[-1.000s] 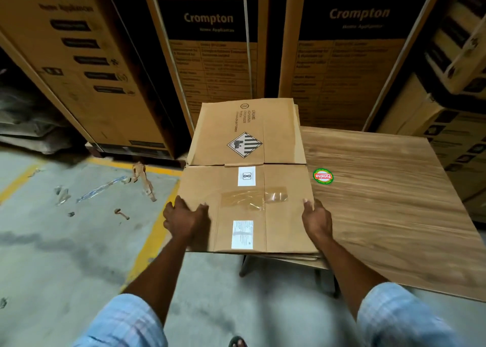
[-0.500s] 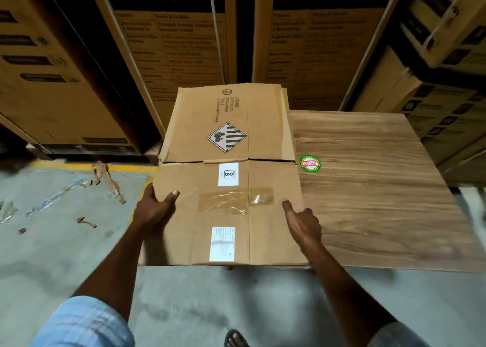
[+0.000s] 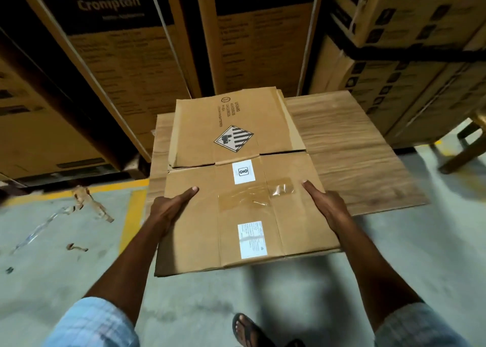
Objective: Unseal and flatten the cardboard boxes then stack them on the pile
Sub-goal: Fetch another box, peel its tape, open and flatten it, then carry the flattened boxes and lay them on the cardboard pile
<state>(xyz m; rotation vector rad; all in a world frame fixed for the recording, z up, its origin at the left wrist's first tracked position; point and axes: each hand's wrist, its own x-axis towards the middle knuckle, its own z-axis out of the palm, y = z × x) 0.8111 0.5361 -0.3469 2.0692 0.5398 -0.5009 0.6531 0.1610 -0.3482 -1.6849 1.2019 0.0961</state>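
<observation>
**Inspector:** Position of the flattened box (image 3: 236,189)?

**Observer:** Centre of view, lying flat between the two hands. Its far half lies over a lower cardboard sheet (image 3: 159,146) and the left part of a wood-grain board (image 3: 355,162). Its near end overhangs the board's front edge, above the concrete floor (image 3: 394,254). Whether the far half rests fully on the sheet, I cannot tell.

**Inspector:** Left hand (image 3: 171,210)?

**Observer:** It grasps the box's left edge on the near half, thumb laid flat on the top face. The other fingers are hidden under the cardboard.

**Inspector:** Right hand (image 3: 326,207)?

**Observer:** It grasps the right edge, opposite the left hand. One digit lies straight along the top face and the rest are out of sight below.

**Inspector:** Markings between the hands?

**Observer:** A patch of clear tape (image 3: 257,194) and two white labels (image 3: 252,239). A hazard diamond (image 3: 233,138) is on the far half.

**Inspector:** Surroundings?

**Observer:** Tall Crompton cartons (image 3: 126,44) stand behind the board. Torn tape scraps (image 3: 89,204) lie on the floor to the left, beside a yellow line (image 3: 131,215).
</observation>
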